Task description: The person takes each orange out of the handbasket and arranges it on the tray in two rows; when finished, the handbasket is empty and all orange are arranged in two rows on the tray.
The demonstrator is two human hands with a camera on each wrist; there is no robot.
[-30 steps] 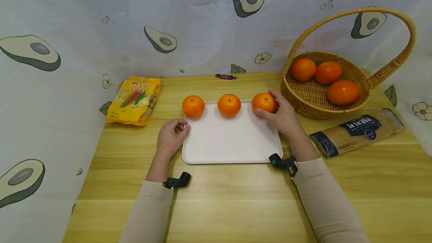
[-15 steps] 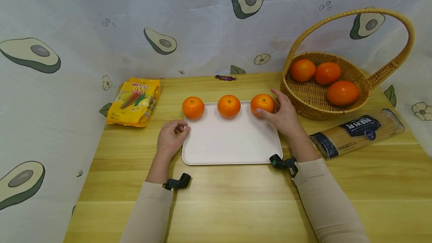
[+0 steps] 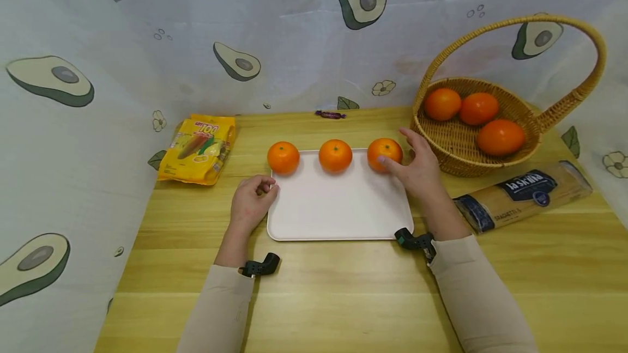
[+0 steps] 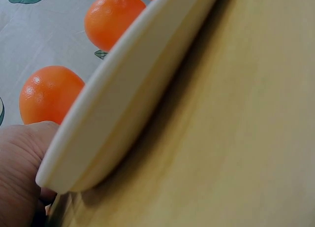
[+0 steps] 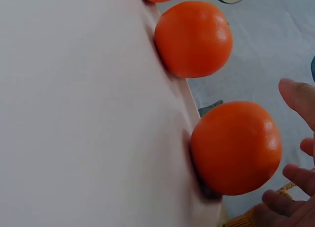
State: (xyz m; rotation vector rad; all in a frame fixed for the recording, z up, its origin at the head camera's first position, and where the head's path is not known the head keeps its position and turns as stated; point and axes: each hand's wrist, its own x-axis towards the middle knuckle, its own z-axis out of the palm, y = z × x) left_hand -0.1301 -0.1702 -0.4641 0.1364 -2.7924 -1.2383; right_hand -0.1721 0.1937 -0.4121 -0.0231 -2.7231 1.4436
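Note:
Three oranges stand in a row along the far edge of a white rectangular tray (image 3: 340, 206): a left orange (image 3: 283, 158), a middle orange (image 3: 336, 156) and a right orange (image 3: 385, 151). My right hand (image 3: 420, 166) is beside the right orange, its fingers spread. In the right wrist view, a gap shows between the fingers (image 5: 295, 96) and that orange (image 5: 236, 148). At the tray's left rim, my left hand (image 3: 250, 203) pinches the edge. The left wrist view shows part of this hand (image 4: 22, 163) at the tray's corner, with other fingers hidden below the rim.
A wicker basket (image 3: 453, 151) with a tall handle holds three orange-red fruits at the back right. Before it lies a spaghetti packet (image 3: 525, 195). A yellow snack bag (image 3: 196, 148) sits at the left, and a purple wrapped candy (image 3: 330, 115) lies by the back cloth.
My right hand's fingers have loosened from the right orange and drawn slightly away to the right. The left hand and the tray stay in place; the head view shifts slightly.

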